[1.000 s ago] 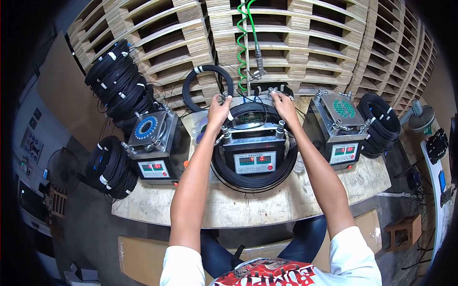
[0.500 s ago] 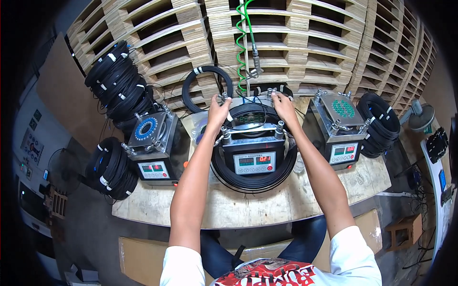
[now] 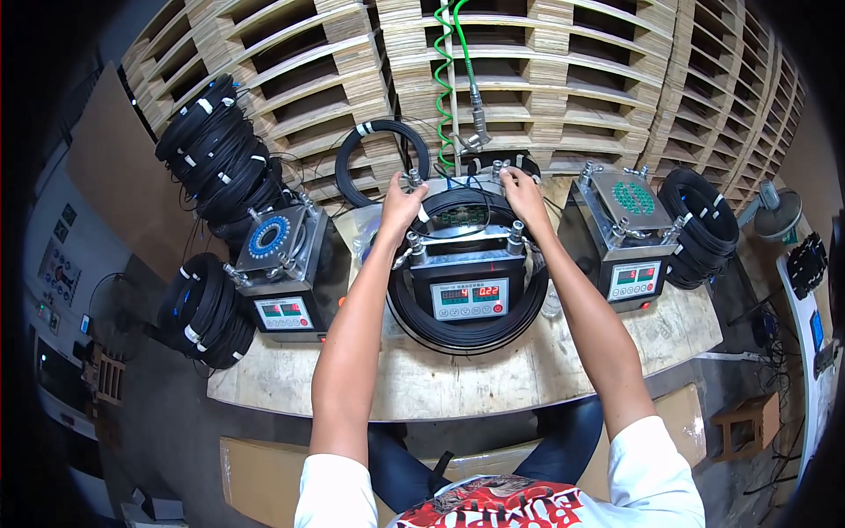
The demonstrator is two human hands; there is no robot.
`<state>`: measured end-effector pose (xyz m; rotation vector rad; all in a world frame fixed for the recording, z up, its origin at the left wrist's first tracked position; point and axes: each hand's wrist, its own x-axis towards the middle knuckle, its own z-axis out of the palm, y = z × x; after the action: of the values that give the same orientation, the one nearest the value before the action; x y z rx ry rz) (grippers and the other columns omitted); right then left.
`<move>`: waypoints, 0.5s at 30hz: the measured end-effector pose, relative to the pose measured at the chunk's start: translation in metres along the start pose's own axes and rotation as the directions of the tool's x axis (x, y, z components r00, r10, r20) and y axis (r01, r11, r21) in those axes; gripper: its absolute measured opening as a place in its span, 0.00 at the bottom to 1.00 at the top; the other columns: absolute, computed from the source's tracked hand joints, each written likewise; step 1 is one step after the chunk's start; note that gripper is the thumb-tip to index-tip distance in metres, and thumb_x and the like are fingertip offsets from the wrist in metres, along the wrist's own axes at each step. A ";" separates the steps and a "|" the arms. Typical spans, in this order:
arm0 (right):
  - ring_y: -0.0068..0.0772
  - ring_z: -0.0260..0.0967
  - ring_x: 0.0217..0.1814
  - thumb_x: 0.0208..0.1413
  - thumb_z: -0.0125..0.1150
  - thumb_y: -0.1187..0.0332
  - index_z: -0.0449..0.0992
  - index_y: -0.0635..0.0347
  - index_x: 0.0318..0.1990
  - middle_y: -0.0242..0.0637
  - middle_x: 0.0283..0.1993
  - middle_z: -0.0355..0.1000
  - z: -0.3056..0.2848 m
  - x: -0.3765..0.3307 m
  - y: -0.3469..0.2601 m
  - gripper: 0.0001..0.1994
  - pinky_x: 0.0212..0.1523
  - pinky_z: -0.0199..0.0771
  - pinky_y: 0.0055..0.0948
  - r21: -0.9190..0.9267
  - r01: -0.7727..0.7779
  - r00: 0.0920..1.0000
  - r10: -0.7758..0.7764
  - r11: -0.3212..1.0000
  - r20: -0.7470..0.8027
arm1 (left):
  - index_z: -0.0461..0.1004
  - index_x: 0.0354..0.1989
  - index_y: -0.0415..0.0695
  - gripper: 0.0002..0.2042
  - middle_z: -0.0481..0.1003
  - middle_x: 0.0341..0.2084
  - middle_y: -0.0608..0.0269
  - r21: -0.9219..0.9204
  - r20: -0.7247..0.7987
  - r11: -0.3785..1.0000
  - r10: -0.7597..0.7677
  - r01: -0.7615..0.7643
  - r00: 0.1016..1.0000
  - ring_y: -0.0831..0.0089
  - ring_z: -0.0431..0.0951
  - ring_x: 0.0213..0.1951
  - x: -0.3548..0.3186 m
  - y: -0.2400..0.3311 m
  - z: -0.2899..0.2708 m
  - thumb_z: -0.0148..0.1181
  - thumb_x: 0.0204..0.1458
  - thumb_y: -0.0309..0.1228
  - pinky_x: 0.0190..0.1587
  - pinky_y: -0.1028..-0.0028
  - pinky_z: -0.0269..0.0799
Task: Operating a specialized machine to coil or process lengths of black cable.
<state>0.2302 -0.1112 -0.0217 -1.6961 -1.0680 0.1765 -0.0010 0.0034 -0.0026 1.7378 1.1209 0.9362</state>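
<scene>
Both arms reach over the middle machine (image 3: pixel 468 299), a polishing-type unit with a lit panel and metal corner posts. At its back left corner, my left hand (image 3: pixel 403 204) is closed round a metal knob (image 3: pixel 414 178). My right hand (image 3: pixel 525 195) grips the back right knob (image 3: pixel 498 167) between thumb and fingers. A black cable coil (image 3: pixel 475 339) rings the machine, and part of it crosses the top. Under it, green pieces (image 3: pixel 465 216) on the top plate show only partly. The front posts (image 3: pixel 517 232) stand untouched.
A machine with a blue ring of pieces (image 3: pixel 268 238) stands left; one with green pieces (image 3: pixel 633 199) stands right. Black cable coils (image 3: pixel 216 163) are stacked left, with another coil (image 3: pixel 700 231) at right. Wooden pallets (image 3: pixel 576 88) rise behind the table (image 3: pixel 422 387). A green air hose (image 3: pixel 465 53) hangs above.
Both hands stay at the back knobs with barely any shift. The lit panel readings have changed, and the metal fitting on the green hose has swung slightly.
</scene>
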 end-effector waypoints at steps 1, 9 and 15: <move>0.64 0.73 0.54 0.66 0.49 0.49 0.78 0.61 0.53 0.63 0.46 0.76 0.001 -0.001 -0.003 0.24 0.57 0.71 0.47 0.003 0.002 1.000 -0.002 1.000 0.003 | 0.57 0.70 0.38 0.39 0.73 0.55 0.35 0.002 -0.004 1.000 -0.001 0.001 1.000 0.51 0.74 0.59 0.001 -0.003 -0.001 0.66 0.53 0.42 0.62 0.63 0.66; 0.68 0.71 0.55 0.66 0.47 0.48 0.78 0.63 0.50 0.64 0.46 0.75 -0.002 0.000 -0.001 0.26 0.56 0.70 0.50 -0.066 -0.007 1.000 0.007 0.998 0.006 | 0.63 0.66 0.39 0.34 0.73 0.56 0.36 0.113 -0.091 0.993 0.044 -0.034 0.995 0.48 0.74 0.59 -0.004 0.001 0.004 0.64 0.53 0.42 0.62 0.62 0.66; 0.66 0.72 0.53 0.66 0.48 0.49 0.78 0.63 0.50 0.63 0.46 0.76 -0.001 -0.001 -0.003 0.24 0.56 0.71 0.49 -0.018 0.005 1.000 -0.005 1.000 -0.003 | 0.60 0.69 0.40 0.37 0.79 0.46 0.44 0.111 -0.089 0.994 0.027 -0.017 0.996 0.51 0.79 0.51 -0.002 0.001 0.001 0.65 0.51 0.39 0.58 0.61 0.69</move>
<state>0.2287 -0.1128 -0.0197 -1.7092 -1.0743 0.1614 0.0001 0.0009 -0.0021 1.8152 1.2349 0.9914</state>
